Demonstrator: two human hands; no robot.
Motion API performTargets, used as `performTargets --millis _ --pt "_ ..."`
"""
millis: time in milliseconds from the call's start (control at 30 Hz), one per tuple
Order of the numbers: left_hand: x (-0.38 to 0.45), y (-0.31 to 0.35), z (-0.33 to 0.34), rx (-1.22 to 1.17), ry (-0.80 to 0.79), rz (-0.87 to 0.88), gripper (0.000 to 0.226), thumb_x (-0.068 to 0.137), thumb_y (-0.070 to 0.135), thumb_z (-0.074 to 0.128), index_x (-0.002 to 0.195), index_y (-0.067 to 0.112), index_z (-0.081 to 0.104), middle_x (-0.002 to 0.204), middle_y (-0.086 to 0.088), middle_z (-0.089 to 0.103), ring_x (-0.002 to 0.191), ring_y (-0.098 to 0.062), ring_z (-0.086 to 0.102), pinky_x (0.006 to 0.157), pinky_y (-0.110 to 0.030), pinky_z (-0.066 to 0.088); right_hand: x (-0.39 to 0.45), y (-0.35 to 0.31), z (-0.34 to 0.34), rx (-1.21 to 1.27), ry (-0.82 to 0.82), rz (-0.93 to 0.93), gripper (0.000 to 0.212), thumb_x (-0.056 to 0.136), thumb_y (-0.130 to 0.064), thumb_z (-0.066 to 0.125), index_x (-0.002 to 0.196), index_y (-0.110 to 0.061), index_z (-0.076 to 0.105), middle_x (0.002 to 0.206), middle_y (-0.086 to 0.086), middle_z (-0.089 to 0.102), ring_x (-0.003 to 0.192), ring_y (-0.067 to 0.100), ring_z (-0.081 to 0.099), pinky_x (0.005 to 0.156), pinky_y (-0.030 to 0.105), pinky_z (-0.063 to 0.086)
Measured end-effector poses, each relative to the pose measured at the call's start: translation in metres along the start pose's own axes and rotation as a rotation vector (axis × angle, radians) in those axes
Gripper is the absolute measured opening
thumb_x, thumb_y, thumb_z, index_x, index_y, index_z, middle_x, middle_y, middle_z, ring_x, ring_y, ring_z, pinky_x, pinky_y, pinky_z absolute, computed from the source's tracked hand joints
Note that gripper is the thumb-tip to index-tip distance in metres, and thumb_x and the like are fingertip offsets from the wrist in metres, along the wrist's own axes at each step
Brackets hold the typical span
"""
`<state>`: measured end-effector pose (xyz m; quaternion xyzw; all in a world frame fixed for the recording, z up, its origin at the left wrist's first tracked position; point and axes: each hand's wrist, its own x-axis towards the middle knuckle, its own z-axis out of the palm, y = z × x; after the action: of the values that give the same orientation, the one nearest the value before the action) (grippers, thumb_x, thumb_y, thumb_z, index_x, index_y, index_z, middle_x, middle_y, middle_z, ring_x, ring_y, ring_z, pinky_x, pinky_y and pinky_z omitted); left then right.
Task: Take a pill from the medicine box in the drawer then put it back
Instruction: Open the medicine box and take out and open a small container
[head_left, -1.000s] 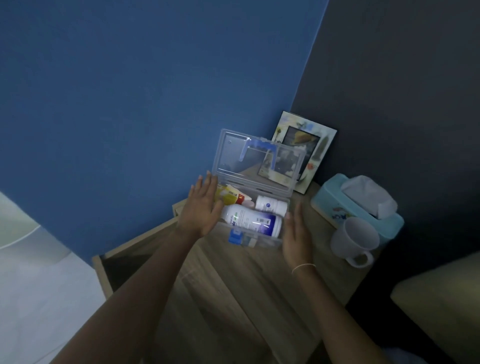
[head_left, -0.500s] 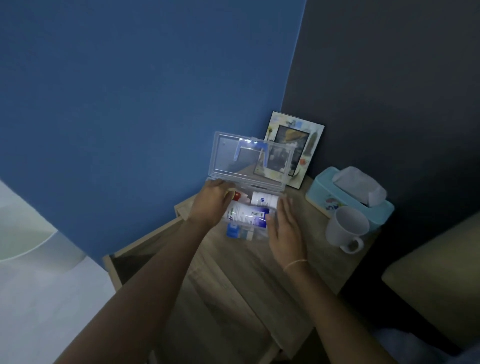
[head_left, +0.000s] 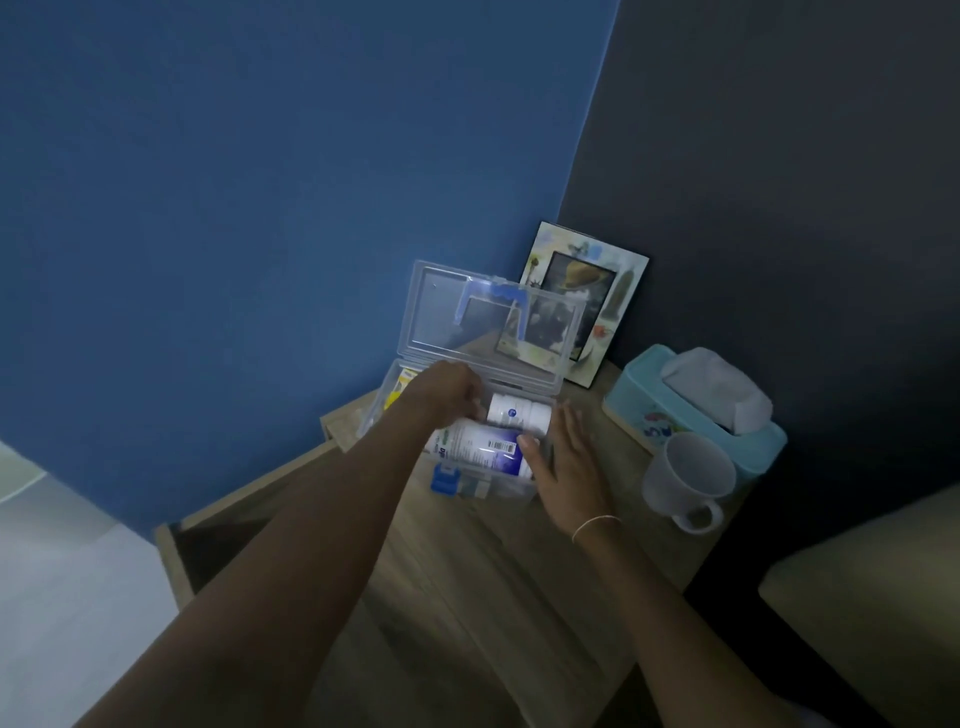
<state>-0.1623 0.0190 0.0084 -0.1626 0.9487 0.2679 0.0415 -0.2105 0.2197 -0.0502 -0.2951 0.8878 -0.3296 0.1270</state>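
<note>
Medicine box (head_left: 511, 491): clear plastic, rectangular, on wooden tabletop, lid (head_left: 488, 319) open and standing upright at rear, blue handle on lid, blue latch (head_left: 444, 478) at front wall. Inside: large white bottle (head_left: 480, 449) with purple label lying on side; smaller white bottle (head_left: 519, 411) lying behind it; yellow pack (head_left: 399, 391) at left end.

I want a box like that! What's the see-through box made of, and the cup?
The medicine box looks like clear, glossy plastic: the picture frame shows through its lid. The cup is plain matte white, maybe ceramic or plastic; the dim light leaves it open.
</note>
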Motion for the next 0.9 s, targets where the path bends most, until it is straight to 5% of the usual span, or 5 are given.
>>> performTargets --millis 100,200,600,733,900 --pt "0.007 0.003 -0.001 0.065 -0.036 0.005 0.020 0.076 0.024 0.075 0.093 0.014 0.076 0.101 -0.005 0.074 0.097 -0.021 0.066 0.089 -0.034 0.051 -0.003 0.002 0.005 0.158 -0.008 0.003 0.082 0.084 -0.067 0.030 0.151 -0.034 -0.002 0.162 -0.002 0.009 0.125 0.020 0.051 0.092 0.039 0.054" --pt "0.012 0.005 -0.002 0.104 -0.077 0.024 0.015 0.075 0.027 0.074 0.086 0.017 0.076 0.095 -0.003 0.075 0.093 -0.019 0.066 0.087 -0.035 0.053 -0.004 0.003 0.009 0.172 0.014 -0.013 0.081 0.084 -0.067 0.028 0.150 -0.035 -0.004 0.162 -0.005 0.006 0.120 0.010 0.050 0.085 0.022 0.049" --pt "-0.001 0.008 -0.004 -0.012 0.051 -0.007 0.018 0.076 0.015 0.063 0.087 0.011 0.076 0.096 -0.007 0.075 0.094 -0.023 0.065 0.081 -0.032 0.053 -0.008 -0.004 0.007 0.220 0.005 -0.003 0.071 0.088 -0.062 0.033 0.148 -0.040 0.003 0.146 0.002 0.043 0.111 0.016 0.060 0.089 0.045 0.054" --pt "-0.037 0.013 -0.011 -0.117 0.209 0.034 0.020 0.079 0.014 0.065 0.098 0.009 0.072 0.102 -0.012 0.071 0.096 -0.028 0.063 0.076 -0.028 0.044 -0.011 -0.005 0.007 0.105 0.008 0.054 0.080 0.083 -0.071 0.022 0.151 -0.033 0.001 0.157 0.007 0.025 0.139 0.027 0.035 0.109 0.050 0.037" --pt "-0.101 0.015 -0.002 -0.205 0.324 0.120 0.032 0.082 0.010 0.064 0.114 0.009 0.067 0.113 -0.013 0.061 0.102 -0.025 0.058 0.090 -0.031 0.047 -0.044 -0.024 0.012 -0.022 0.211 -0.092 0.075 0.091 -0.063 0.018 0.151 -0.019 0.015 0.159 -0.003 0.009 0.146 0.012 -0.002 0.118 0.033 0.000"
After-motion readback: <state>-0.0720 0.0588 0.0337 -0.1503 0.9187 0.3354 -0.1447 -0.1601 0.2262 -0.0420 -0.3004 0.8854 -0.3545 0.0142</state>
